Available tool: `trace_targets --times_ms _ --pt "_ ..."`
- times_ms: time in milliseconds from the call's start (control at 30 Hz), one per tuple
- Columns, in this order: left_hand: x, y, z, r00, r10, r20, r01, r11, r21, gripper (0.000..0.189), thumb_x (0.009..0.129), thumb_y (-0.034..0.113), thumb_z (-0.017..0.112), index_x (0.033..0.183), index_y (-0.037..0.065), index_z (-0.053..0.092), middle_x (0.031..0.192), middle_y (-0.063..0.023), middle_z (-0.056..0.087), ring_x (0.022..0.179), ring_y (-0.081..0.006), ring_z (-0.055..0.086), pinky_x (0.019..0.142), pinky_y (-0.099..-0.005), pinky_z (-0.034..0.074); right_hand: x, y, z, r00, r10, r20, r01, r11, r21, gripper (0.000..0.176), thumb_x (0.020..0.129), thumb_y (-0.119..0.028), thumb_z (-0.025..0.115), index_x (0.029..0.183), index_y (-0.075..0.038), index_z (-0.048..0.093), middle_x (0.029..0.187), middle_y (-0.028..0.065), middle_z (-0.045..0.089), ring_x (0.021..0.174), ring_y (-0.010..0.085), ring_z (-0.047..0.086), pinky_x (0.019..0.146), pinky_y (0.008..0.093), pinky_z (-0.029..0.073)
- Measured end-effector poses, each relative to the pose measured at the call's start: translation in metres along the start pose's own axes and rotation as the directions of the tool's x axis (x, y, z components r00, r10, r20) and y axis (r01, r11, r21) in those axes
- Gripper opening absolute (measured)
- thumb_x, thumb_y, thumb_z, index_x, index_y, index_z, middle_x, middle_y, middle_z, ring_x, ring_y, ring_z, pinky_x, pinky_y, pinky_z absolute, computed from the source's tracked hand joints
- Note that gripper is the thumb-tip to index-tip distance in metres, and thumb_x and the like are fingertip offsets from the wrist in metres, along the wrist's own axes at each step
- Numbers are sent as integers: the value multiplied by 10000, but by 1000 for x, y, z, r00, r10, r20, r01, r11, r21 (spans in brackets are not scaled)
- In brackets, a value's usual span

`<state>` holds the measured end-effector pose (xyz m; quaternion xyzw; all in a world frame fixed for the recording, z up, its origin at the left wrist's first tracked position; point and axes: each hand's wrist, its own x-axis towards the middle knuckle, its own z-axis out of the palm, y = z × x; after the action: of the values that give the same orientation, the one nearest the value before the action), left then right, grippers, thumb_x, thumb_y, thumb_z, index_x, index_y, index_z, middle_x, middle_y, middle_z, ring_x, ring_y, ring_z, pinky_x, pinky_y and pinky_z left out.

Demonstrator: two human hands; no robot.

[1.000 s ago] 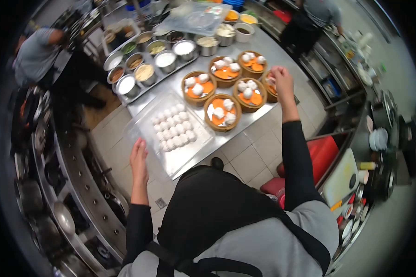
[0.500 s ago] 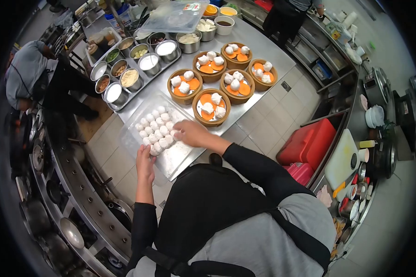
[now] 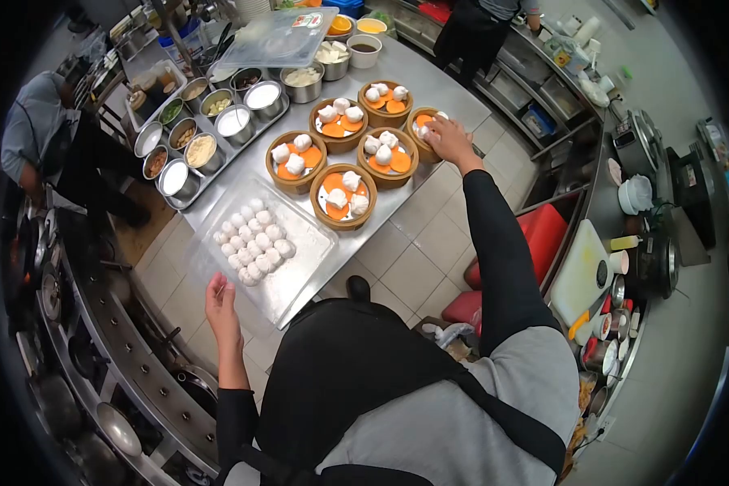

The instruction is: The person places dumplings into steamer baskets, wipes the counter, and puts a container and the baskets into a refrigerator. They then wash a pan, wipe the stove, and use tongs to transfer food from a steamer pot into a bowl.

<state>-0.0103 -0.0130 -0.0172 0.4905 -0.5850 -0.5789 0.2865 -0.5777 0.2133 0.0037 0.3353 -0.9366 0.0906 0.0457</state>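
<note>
My right hand (image 3: 449, 139) is over the rightmost bamboo steamer (image 3: 424, 150), its fingers bent down among the white dumplings and orange slices; what the fingertips hold is hidden. Several other bamboo steamers (image 3: 343, 221) stand beside it on the steel table, each with white dumplings on orange slices. A clear tray (image 3: 300, 271) at the table's near edge bears rows of white dumplings (image 3: 255, 243). Just off the tray's near left corner, my left hand (image 3: 221, 300) hovers palm up with fingers curled and slightly apart, and nothing shows in it.
Metal pots of ingredients (image 3: 235, 124) stand in a tray on the left, near a clear plastic lid (image 3: 279, 40). One person (image 3: 36, 130) bends at the far left, another (image 3: 478, 28) stands at the back. A red box (image 3: 535, 243) is on the right, stoves at left.
My right hand has moved from the dumpling tray out to the rightmost steamer. My left hand has drawn back from the tray's dumplings. The view has shifted a little.
</note>
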Motion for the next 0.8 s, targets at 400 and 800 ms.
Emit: trace_targets --times_ms 400,800 --pt "-10 16 31 992 119 29 -120 993 14 405 967 108 612 1347 -8 533 1273 -138 586 1170 -204 555 1039 -338 425 -2 -80 6 904 -416 -101 426 848 316 230 877 -302 669 999 -109 691 1072 141 663 1011 356 621 905 460 478" --pt "-39 16 31 990 68 -123 -65 998 24 362 981 91 598 1323 -10 538 1253 -97 583 1170 -179 549 1051 -317 417 137 -95 47 994 -111 -19 112 985 133 416 900 -454 597 1244 -236 682 1388 70 560 1320 307 470 1085 579 312"
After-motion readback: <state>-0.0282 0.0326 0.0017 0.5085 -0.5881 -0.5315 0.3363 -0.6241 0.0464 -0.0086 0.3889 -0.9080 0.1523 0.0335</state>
